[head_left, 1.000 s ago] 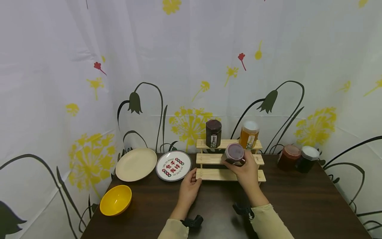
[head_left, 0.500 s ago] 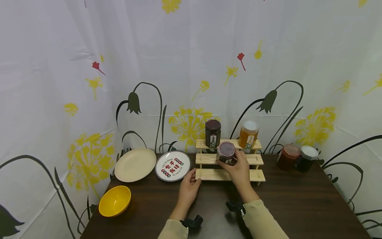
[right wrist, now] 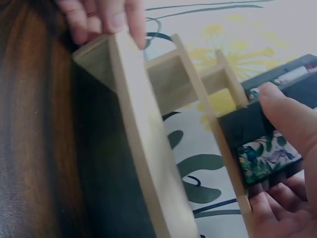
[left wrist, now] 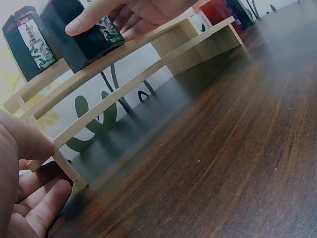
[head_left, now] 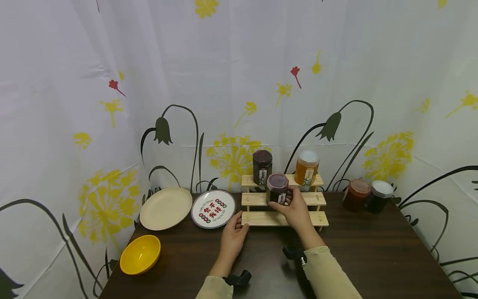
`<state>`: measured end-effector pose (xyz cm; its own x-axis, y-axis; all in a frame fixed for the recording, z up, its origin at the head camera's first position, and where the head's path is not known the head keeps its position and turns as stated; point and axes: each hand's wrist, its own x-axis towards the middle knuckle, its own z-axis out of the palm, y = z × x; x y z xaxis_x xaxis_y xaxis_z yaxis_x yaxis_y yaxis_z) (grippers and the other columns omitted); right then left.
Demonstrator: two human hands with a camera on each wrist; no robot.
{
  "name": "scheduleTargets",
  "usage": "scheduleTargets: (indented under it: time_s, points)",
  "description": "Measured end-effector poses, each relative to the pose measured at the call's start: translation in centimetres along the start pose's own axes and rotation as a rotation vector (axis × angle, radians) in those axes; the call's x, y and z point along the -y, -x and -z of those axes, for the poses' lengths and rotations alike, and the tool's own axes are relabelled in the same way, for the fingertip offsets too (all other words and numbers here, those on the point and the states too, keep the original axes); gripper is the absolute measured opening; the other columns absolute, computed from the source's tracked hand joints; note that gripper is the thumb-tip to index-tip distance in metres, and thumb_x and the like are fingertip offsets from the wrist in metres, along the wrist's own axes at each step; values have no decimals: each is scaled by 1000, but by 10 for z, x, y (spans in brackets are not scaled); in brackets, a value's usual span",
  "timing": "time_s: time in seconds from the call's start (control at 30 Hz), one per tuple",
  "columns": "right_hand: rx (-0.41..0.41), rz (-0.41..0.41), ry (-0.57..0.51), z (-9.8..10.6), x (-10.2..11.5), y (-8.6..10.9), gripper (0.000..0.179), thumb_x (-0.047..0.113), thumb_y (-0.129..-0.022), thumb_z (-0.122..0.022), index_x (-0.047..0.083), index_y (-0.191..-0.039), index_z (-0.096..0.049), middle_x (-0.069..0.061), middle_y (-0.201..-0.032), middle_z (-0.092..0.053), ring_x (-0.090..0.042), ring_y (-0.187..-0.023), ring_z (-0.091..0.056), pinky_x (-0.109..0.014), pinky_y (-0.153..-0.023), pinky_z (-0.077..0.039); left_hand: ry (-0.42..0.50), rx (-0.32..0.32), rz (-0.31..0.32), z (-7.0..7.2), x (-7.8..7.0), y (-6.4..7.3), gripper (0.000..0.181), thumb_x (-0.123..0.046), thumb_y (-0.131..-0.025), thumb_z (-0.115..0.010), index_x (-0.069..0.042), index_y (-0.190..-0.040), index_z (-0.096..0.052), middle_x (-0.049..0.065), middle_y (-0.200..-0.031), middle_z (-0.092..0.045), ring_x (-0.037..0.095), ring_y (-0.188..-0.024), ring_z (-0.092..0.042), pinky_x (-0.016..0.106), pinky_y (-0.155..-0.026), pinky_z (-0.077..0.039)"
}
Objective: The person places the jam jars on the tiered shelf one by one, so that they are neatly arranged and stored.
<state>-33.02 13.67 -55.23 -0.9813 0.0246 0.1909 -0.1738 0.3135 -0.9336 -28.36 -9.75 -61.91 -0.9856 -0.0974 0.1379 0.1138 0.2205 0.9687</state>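
My right hand [head_left: 296, 209] grips a dark jar [head_left: 277, 189] with a purple lid and a flowered label, thumb on one side and fingers on the other. The jar is upright, its base at the middle tier of a three-step wooden rack [head_left: 261, 219]. At the left end of the lowest step, my left hand [head_left: 232, 236] pinches the board, thumb above and fingers below, as the left wrist view shows. On the top step stand another dark jar [head_left: 262, 167] at left and an amber jar [head_left: 307, 169] with a white lid at right.
Right of the rack, a red-brown jar [head_left: 356, 196] and a dark jar with a white lid [head_left: 379, 197] stand side by side on the table [head_left: 373, 257]. To the left are a printed plate [head_left: 201, 203], a cream oval plate [head_left: 166, 207] and a yellow bowl [head_left: 140, 255]. A patterned curtain [head_left: 239, 83] hangs behind.
My right hand has carried the jar left and brought it from tilted to upright at the middle step. My left hand keeps its hold on the rack's end.
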Motion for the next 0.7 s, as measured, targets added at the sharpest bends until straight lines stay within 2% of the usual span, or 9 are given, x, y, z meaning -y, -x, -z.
scheduleTargets:
  time_s: [0.1,0.27,0.53,0.7]
  points:
    - [34,-30,-59,2,-2,-2,84,15,-88,-93,3,-153,-42,-23,-154,-53,-41,-144,-57,-54,-122,-48,0,6,-8,0,0,0,54,-5,-101,-72,5,-152,-58,23,-125,-72,16,-99,-67,21,-81,-58]
    - [58,-12,-58,2,-4,-3,81,-2,-86,-85,-2,-152,-37,-27,-157,-45,-43,-149,-51,-56,-126,-42,-15,-4,27,1,-2,0,54,-9,-101,-74,0,-152,-60,20,-128,-71,17,-102,-64,21,-83,-55]
    - [20,-6,-53,-2,-2,-1,79,-5,-85,-85,0,-150,-41,-24,-155,-47,-40,-149,-51,-52,-125,-44,-23,-2,32,0,-1,0,54,-11,-101,-74,-1,-152,-60,20,-128,-70,18,-103,-62,22,-84,-55]
    - [-20,10,-26,-8,-3,-2,77,0,-86,-88,0,-148,-43,-24,-152,-49,-40,-148,-51,-54,-124,-45,-29,-11,26,1,-1,0,54,-10,-101,-74,0,-152,-61,21,-128,-70,20,-104,-63,23,-85,-55]
